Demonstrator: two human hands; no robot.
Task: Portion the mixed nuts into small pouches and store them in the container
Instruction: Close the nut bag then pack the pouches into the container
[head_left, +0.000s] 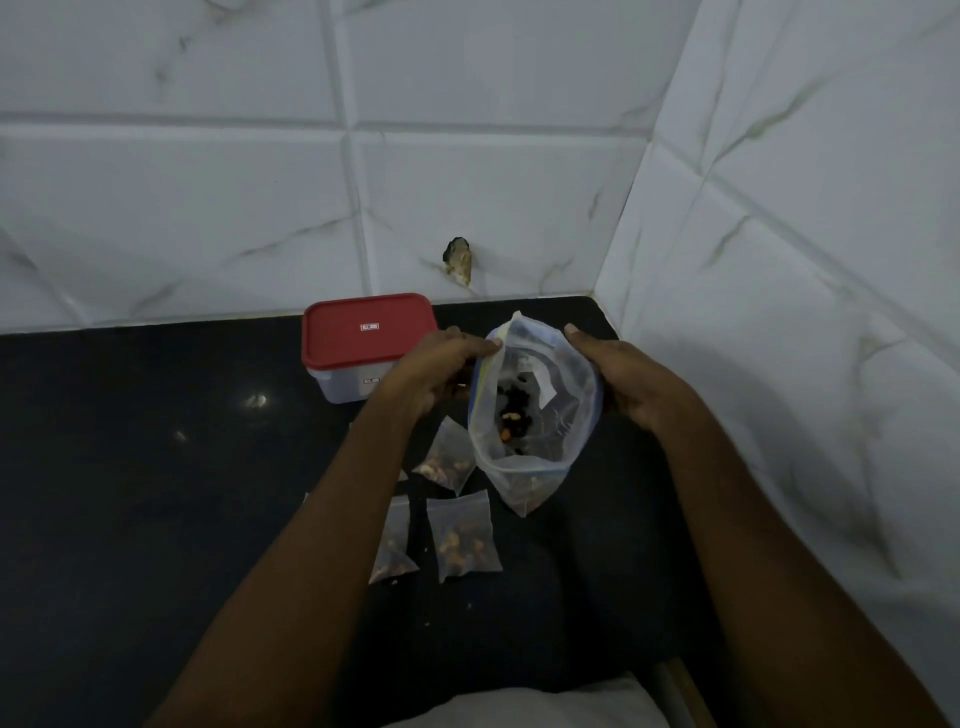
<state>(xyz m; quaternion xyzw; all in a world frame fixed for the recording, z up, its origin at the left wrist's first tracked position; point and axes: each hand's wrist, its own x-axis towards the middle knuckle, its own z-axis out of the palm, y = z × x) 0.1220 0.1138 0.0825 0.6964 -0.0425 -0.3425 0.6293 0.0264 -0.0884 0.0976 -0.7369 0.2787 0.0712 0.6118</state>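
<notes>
**Spill risk**

Left hand (436, 371) pinches the rim of the nut bag (540, 452); right hand (634, 384) grips its opposite side. If either hold slips, nuts (511, 415) could spill onto pouches (464, 535) below the left wrist. The lidded container (363, 343) sits just beyond that hand.

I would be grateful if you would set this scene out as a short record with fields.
large bag: held open, mouth up, mixed nuts inside
left hand: pinches the bag's left rim
right hand: grips the bag's right side
container: behind the left hand, red lid on
small pouches: three visible, filled, lying on the counter near the left forearm
</notes>
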